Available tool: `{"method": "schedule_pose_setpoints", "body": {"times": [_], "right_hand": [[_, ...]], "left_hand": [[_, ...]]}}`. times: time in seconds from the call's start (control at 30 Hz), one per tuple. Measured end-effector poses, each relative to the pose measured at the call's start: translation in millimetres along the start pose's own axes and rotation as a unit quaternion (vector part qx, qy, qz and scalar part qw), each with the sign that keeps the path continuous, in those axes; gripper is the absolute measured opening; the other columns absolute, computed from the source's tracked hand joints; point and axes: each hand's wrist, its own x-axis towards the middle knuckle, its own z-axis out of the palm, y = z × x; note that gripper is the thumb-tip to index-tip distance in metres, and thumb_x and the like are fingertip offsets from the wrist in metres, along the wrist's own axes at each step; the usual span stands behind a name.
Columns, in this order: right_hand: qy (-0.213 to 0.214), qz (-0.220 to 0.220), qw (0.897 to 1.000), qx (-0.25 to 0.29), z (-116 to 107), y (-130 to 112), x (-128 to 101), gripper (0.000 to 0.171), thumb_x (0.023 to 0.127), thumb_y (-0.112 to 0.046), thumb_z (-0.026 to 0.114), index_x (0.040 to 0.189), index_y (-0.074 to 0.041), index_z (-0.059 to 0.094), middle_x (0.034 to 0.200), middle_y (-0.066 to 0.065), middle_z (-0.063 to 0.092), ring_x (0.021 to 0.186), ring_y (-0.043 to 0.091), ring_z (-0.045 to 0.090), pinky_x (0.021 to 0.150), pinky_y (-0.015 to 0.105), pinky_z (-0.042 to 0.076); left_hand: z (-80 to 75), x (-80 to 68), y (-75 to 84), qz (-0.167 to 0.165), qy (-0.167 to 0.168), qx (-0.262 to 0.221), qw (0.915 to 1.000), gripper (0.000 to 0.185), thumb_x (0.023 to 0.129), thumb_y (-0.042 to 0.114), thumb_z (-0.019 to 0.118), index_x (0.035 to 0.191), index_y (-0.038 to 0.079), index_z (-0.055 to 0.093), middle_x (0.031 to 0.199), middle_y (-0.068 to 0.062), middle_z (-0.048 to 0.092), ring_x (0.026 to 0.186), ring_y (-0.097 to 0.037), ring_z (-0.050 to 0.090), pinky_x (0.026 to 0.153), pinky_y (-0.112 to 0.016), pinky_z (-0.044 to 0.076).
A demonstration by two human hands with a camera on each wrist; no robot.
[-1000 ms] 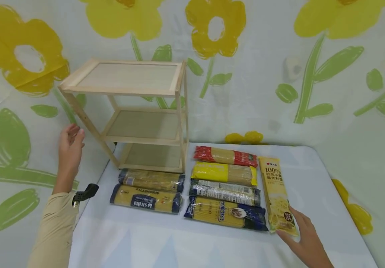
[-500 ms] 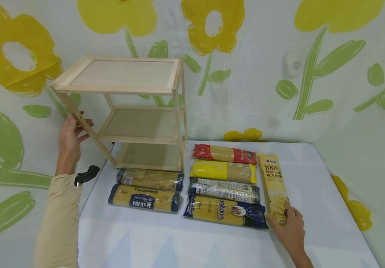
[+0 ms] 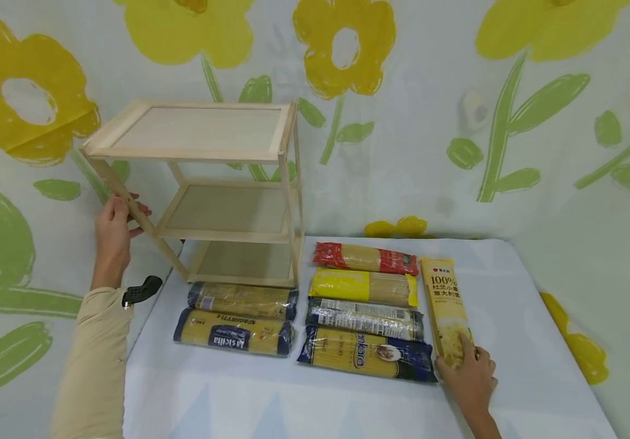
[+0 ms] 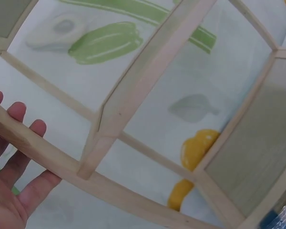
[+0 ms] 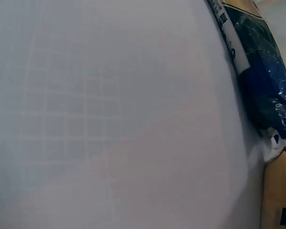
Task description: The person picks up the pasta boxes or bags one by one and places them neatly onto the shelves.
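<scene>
A three-tier wooden shelf (image 3: pixel 200 131) stands at the table's back left. My left hand (image 3: pixel 114 222) grips its slanted front left leg (image 3: pixel 128 204). In the left wrist view the fingers (image 4: pixel 16 119) show behind that leg (image 4: pixel 47 160) and the thumb lies in front. A tall yellow pasta pack (image 3: pixel 443 299) lies lengthwise at the right of the table. My right hand (image 3: pixel 465 372) covers its near end, fingers curled over the top and thumb at its left edge. The right wrist view shows only tablecloth (image 5: pixel 109 119), a blue pack end (image 5: pixel 262 90) and a corner of the yellow pack (image 5: pixel 279 195).
Several pasta packs lie flat on the white table (image 3: pixel 293 402): red (image 3: pixel 367 258), yellow (image 3: pixel 364 286), clear (image 3: pixel 364 319) and blue (image 3: pixel 364 355) in the middle column, two blue-ended ones (image 3: pixel 233 333) (image 3: pixel 240 300) before the shelf. A flower-print cloth hangs behind.
My left hand moved from open air to the shelf's front left leg and closed round it. My right hand slid from beside the yellow pack onto its near end.
</scene>
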Motion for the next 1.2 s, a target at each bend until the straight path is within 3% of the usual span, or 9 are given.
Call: {"method": "schedule_pose_setpoints", "body": {"times": [0.17,0.27,0.43,0.53,0.67,0.83,0.97,1.1,1.2], "right_hand": [[-0.011,0.011,1.0,-0.004,0.0,0.3,1.7,0.08,0.076,-0.032,0.075,0.141,-0.006,0.035,0.122,0.036,0.034,0.108,0.054,0.034,0.077,0.069,0.036],[-0.011,-0.005,1.0,-0.003,1.4,4.3,2.7,0.083,0.075,-0.033,0.078,0.14,-0.005,0.035,0.12,0.036,0.035,0.104,0.053,0.035,0.074,0.067,0.039],[0.025,-0.043,0.997,0.055,4.2,9.7,6.9,0.075,0.072,-0.019,0.08,0.135,0.003,0.045,0.112,0.036,0.043,0.097,0.05,0.043,0.07,0.057,0.042],[0.073,-0.063,0.99,0.102,3.8,8.7,9.9,0.065,0.069,-0.007,0.078,0.128,0.006,0.053,0.104,0.033,0.051,0.088,0.043,0.05,0.065,0.048,0.044],[0.136,-0.08,0.977,0.146,1.8,7.9,12.3,0.056,0.067,0.004,0.074,0.121,0.005,0.061,0.097,0.028,0.057,0.079,0.035,0.054,0.058,0.025,0.041],[0.174,-0.091,0.965,0.174,-2.1,7.3,11.9,0.051,0.068,0.009,0.067,0.118,0.005,0.063,0.096,0.027,0.059,0.076,0.031,0.053,0.055,0.006,0.029],[0.2,-0.099,0.957,0.188,-8.1,6.8,10.3,0.049,0.068,0.013,0.065,0.116,0.006,0.064,0.094,0.026,0.06,0.072,0.019,0.051,0.054,0.003,0.03],[0.22,-0.106,0.948,0.205,-18.4,6.4,5.7,0.047,0.068,0.017,0.064,0.114,0.006,0.065,0.092,0.025,0.061,0.071,0.001,0.043,0.053,0.004,0.032],[0.221,-0.116,0.943,0.221,-27.4,6.2,0.4,0.046,0.069,0.018,0.063,0.113,0.006,0.065,0.092,0.024,0.061,0.071,-0.006,0.041,0.054,0.004,0.033]], "left_hand": [[3.2,-4.8,4.1,0.006,0.003,0.02,0.9998,0.036,0.097,0.039,0.045,0.11,0.009,0.06,0.095,-0.007,0.061,0.09,-0.016,0.061,0.062,-0.02,0.052],[3.6,-6.0,4.3,0.002,0.006,0.024,0.9997,0.035,0.097,0.039,0.045,0.111,0.01,0.059,0.095,-0.007,0.061,0.09,-0.016,0.061,0.062,-0.02,0.053],[2.5,-6.4,-0.2,-0.013,0.015,0.008,0.9998,0.036,0.096,0.039,0.046,0.113,0.011,0.059,0.095,-0.005,0.061,0.09,-0.016,0.061,0.062,-0.02,0.053],[2.9,-7.4,-4.4,-0.028,0.019,0.002,0.9994,0.038,0.095,0.039,0.045,0.119,0.012,0.057,0.098,-0.002,0.061,0.095,-0.016,0.06,0.066,-0.019,0.053],[7.2,-10.4,-8.2,-0.052,0.029,0.022,0.998,0.04,0.097,0.039,0.04,0.129,0.017,0.052,0.106,0.002,0.058,0.105,-0.014,0.054,0.078,-0.02,0.049],[10.6,-14.8,-9.0,-0.074,0.043,0.046,0.9953,0.045,0.099,0.041,0.035,0.136,0.018,0.047,0.119,-0.002,0.054,0.119,-0.016,0.045,0.103,-0.037,0.036],[10.8,-19.5,-11.2,-0.101,0.042,0.048,0.9929,0.044,0.101,0.039,0.033,0.137,0.018,0.045,0.131,-0.007,0.046,0.131,-0.017,0.034,0.113,-0.048,0.021],[10.8,-24.1,-16.4,-0.109,0.031,0.056,0.992,0.039,0.102,0.037,0.03,0.132,0.017,0.045,0.138,-0.01,0.038,0.135,-0.017,0.027,0.114,-0.048,0.019],[9.7,-27.2,-19.8,-0.103,0.023,0.061,0.9926,0.045,0.103,0.037,0.028,0.139,0.012,0.039,0.144,-0.016,0.028,0.137,-0.019,0.024,0.113,-0.047,0.019]]}}
